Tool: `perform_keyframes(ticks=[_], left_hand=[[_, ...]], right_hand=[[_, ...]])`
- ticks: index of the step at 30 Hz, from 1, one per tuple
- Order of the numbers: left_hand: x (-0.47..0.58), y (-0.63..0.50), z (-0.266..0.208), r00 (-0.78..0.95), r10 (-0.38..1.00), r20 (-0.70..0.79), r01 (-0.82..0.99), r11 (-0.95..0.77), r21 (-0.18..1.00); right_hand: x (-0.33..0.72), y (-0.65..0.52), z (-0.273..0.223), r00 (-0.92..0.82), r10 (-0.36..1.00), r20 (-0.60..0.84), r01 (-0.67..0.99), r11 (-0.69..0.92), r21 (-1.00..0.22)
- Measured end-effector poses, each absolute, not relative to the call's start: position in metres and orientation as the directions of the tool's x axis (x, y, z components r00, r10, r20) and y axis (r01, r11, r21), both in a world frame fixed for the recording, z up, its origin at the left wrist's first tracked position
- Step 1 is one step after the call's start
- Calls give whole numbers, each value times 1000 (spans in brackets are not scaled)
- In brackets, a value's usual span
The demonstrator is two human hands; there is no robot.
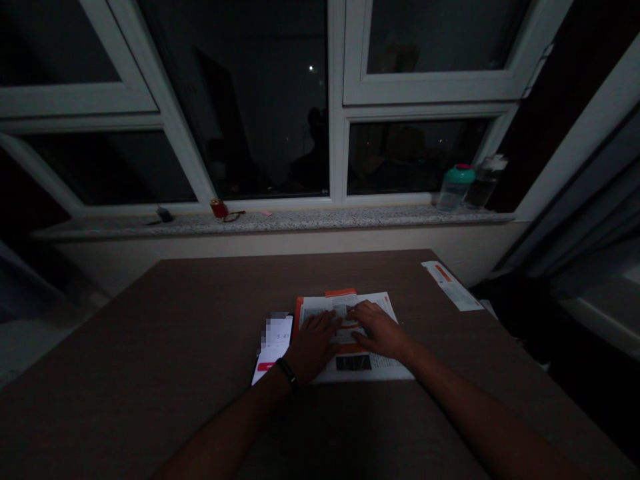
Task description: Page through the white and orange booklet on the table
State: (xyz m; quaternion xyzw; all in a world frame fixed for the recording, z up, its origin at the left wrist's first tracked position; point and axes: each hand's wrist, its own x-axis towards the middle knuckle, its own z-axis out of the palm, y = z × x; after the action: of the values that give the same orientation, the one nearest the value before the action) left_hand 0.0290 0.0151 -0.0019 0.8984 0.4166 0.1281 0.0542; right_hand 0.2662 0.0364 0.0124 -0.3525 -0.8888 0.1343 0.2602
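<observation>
My left hand lies on a printed sheet with orange bands and dark pictures, its fingers stretched forward. A black band is around that wrist. From the right, my right hand rests on the same paper, fingers slightly bent and thumb apart from them. Between the hands is a smaller printed piece with orange strips; whether it is separate or a folded part, I cannot tell. An orange tab shows at the far edge. Left of the paper lies a phone with its screen lit.
Another printed strip lies near the brown table's right edge. Behind, a speckled windowsill carries a small red jar, a dark small object, a teal-lidded shaker bottle and a clear bottle.
</observation>
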Motion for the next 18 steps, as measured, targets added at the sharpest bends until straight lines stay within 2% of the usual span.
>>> perform_keyframes(ticks=[8, 18], left_hand=[[28, 16, -5, 629, 754, 189, 731, -656, 186], [30, 13, 3, 605, 779, 165, 761, -626, 168]], right_hand=[[266, 37, 14, -621, 700, 352, 566, 711, -416], [266, 39, 11, -626, 701, 341, 529, 703, -475]])
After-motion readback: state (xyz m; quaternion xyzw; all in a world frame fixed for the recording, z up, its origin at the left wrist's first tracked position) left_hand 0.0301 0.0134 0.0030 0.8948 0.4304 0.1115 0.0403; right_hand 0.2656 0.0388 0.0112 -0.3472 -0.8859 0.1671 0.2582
